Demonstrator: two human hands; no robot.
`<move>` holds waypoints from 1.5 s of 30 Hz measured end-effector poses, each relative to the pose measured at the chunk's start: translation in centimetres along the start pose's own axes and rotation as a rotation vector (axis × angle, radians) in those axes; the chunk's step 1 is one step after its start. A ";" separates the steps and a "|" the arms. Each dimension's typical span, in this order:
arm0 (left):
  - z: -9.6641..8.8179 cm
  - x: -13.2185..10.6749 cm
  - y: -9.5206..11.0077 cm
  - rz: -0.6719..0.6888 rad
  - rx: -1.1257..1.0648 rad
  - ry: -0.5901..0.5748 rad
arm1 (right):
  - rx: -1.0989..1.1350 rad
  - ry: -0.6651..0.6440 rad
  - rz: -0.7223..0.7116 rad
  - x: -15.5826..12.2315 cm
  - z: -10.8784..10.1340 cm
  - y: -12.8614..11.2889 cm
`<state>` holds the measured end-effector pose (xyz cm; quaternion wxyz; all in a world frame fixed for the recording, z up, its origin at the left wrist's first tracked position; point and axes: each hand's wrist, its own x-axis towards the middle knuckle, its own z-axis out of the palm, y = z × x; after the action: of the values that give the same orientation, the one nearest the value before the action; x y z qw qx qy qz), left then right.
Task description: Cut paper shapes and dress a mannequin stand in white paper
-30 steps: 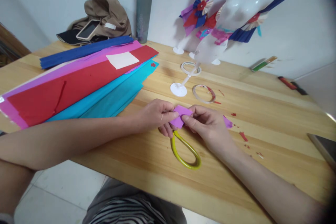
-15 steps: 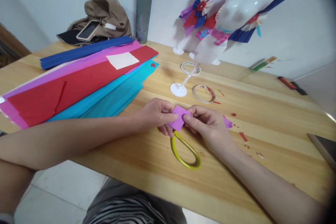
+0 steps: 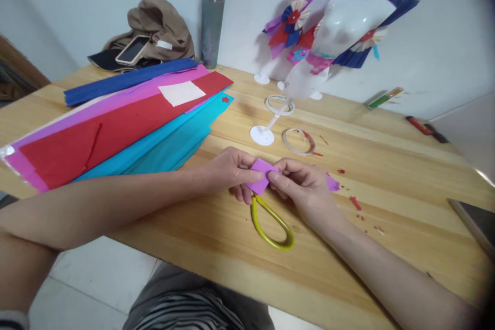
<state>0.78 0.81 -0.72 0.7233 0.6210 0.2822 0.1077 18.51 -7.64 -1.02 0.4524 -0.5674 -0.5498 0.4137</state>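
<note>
Purple paper [image 3: 263, 167], a small folded-looking piece, sits right in the grip, between the two hands. It is turned so that one corner points away from the body. I cannot tell which way it is longest, because the thumbs cover some of it. Neither hand is nearer, since both touch it. The left hand [image 3: 235, 170] pinches the left part, its thumb flat on top and its fingers bent underneath. The right hand [image 3: 301, 181] pinches the right edge, with the tip of its thumb pressed on top.

Just below the grip, on the body side, is a yellow handle [image 3: 286, 243]. Its top end goes up by the left fingers, and I cannot tell if they touch it. To the right of the grip, just past the right hand, lies a purple scrap [image 3: 332, 183], then red bits [image 3: 355, 203]. Beyond the grip, away from the body, is a white stand base [image 3: 262, 135]. To the left, past the left hand, lies a big red sheet [image 3: 127, 134].
</note>
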 end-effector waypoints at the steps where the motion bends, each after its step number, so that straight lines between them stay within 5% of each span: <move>1: -0.1 0.0 -0.1 0.007 0.000 0.009 | -0.026 -0.010 -0.008 0.1 -0.2 0.0; 7: -0.7 0.4 -0.8 0.054 -0.171 0.042 | -0.611 -0.201 -0.177 -0.7 -1.2 -0.8; 11: -1.1 0.8 -1.5 0.073 -0.288 0.037 | -0.987 -0.299 -0.158 -1.9 -1.0 -1.7; 20: -1.8 0.7 -1.0 0.092 -0.402 0.140 | -1.066 -0.349 -0.092 -1.9 -0.7 -1.5; 27: -2.6 -0.1 2.5 0.128 -0.448 0.315 | -0.577 -0.238 0.010 0.0 -2.6 -0.2; 34: -1.5 -0.4 3.6 0.150 -0.407 0.228 | 0.258 -0.301 0.271 0.4 -3.2 -0.4; 39: -0.5 -0.5 3.0 0.150 -0.400 0.212 | 0.453 -0.234 0.257 -0.1 -1.6 0.0; 45: -1.0 -0.5 1.5 0.066 -0.320 0.166 | 0.415 -0.169 0.265 0.3 -1.4 0.7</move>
<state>0.13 1.70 0.75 0.7833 0.4958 0.2995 0.2257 20.01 -7.36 -1.37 0.4534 -0.4931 -0.4098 0.6191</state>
